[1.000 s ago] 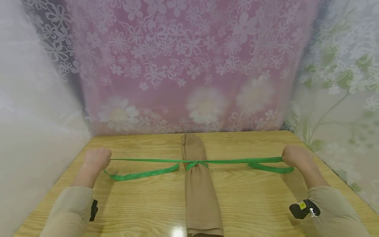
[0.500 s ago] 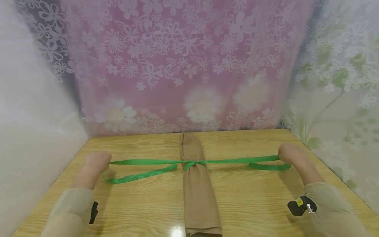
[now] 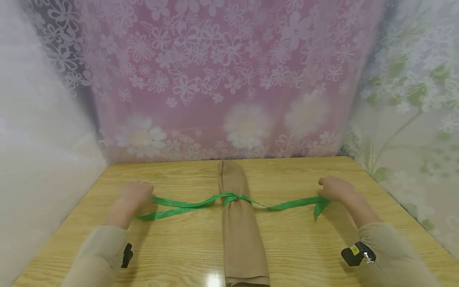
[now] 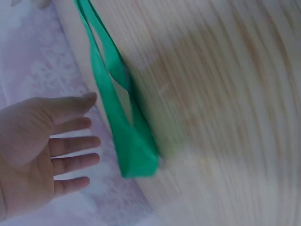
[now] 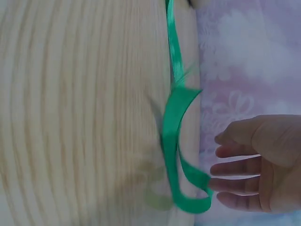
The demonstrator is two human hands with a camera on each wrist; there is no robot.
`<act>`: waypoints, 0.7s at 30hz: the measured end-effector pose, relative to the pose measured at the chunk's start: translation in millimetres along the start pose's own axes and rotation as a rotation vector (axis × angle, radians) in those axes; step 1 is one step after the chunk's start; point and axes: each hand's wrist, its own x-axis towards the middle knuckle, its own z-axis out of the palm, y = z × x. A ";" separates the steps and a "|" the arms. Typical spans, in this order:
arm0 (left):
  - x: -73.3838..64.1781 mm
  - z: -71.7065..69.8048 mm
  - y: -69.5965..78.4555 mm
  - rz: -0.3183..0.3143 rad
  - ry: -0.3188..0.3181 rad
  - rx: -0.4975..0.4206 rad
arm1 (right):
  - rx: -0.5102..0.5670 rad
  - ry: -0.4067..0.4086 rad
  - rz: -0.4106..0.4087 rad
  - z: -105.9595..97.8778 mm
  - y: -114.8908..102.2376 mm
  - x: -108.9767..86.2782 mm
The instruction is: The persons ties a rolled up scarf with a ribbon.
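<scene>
A brown rolled cloth [image 3: 244,239] lies lengthwise on the table, bound around its middle by a green ribbon [image 3: 292,204] with a knot on top. To the left, my left hand [image 3: 138,195] hovers over the table; in the left wrist view its fingers are spread and straight, apart from the folded ribbon end [image 4: 138,157]. My right hand [image 3: 337,189] is at the other end of the ribbon. The right wrist view shows its fingers loosely extended, fingertips right beside the curled ribbon tail [image 5: 171,125].
The wooden table [image 3: 172,255] backs onto a pink floral curtain [image 3: 201,99]. Pale sheets hang at the left side [image 3: 46,127] and right side [image 3: 412,119]. A black wrist camera [image 3: 358,254] is strapped to the right forearm, another to the left [image 3: 127,255].
Both hands have moved inward toward the cloth and let go of the ribbon ends. The ribbon, earlier pulled straight, now sags, with its ends dropping toward the table.
</scene>
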 end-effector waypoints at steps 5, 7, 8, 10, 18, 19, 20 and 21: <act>14.2 -9.9 39.3 0.114 0.092 -0.107 | -0.002 0.096 -0.054 -2.6 -35.8 7.2; 19.2 -13.5 58.1 0.165 0.131 -0.112 | 0.000 0.138 -0.100 -3.6 -52.0 9.6; 21.5 -14.2 67.1 0.190 0.151 -0.112 | 0.010 0.155 -0.121 -3.8 -60.1 10.2; 25.2 -14.2 84.7 0.235 0.188 -0.142 | 0.039 0.170 -0.166 -2.9 -75.1 12.0; 35.8 -11.2 135.7 0.271 0.123 -0.437 | 0.229 0.087 -0.307 16.6 -123.5 18.3; 37.4 -10.8 139.5 0.263 0.115 -0.458 | 0.235 0.084 -0.317 19.9 -128.9 19.5; 38.9 -10.2 142.8 0.255 0.108 -0.467 | 0.237 0.087 -0.322 23.0 -134.1 20.5; 40.3 -9.6 145.6 0.246 0.099 -0.477 | 0.232 0.095 -0.324 26.0 -138.8 21.5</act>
